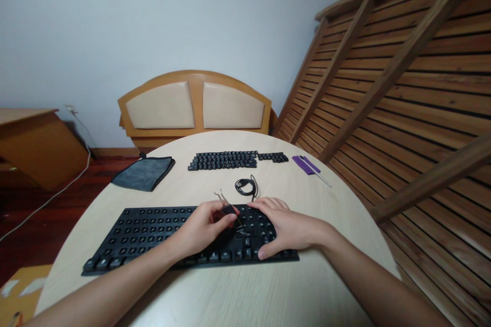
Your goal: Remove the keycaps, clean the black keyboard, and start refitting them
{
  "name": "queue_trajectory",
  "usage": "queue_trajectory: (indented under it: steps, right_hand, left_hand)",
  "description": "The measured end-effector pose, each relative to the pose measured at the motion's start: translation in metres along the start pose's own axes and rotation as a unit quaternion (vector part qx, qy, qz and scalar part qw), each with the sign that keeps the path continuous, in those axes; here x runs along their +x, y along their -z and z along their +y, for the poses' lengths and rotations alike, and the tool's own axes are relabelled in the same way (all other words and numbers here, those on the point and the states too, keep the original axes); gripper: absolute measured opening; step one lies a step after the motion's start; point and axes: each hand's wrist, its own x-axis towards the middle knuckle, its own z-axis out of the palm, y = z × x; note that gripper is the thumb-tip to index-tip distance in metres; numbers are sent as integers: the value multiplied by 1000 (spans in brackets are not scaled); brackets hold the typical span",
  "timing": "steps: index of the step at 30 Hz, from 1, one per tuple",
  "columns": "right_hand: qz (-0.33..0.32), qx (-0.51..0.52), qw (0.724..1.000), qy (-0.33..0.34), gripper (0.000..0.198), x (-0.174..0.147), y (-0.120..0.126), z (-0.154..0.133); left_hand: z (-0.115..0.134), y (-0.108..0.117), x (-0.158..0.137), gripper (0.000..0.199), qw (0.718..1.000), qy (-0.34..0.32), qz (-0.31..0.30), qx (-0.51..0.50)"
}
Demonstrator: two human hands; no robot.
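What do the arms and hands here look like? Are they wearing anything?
They're a person's own: the left hand and right hand have no gloves, and no rings show. The left forearm and right forearm are bare, with no sleeve, watch, bracelet or cable in view.

This looks like a room in a home, probably a bedroom: an arched, honey-brown wooden headboard with two cream padded panels stands by the plain pale-blue wall, above glossy reddish-brown wooden flooring.
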Motion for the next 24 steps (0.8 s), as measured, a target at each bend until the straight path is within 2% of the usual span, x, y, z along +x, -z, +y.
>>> queue_trajectory:
  steps: [5,13,24]
  right_hand:
    - [22,-9,1000,-4,108,7,-8,-4]
    - [39,-42,998,-1,106,13,-8,-7]
    - [89,-31,988,121,64,15,-12,-18]
  left_hand:
    - [-7,4,2,26,1000,-7,11,8]
    - [-4,4,4,25,999,-5,12,50]
    - [-3,2,2,25,999,-9,3,46]
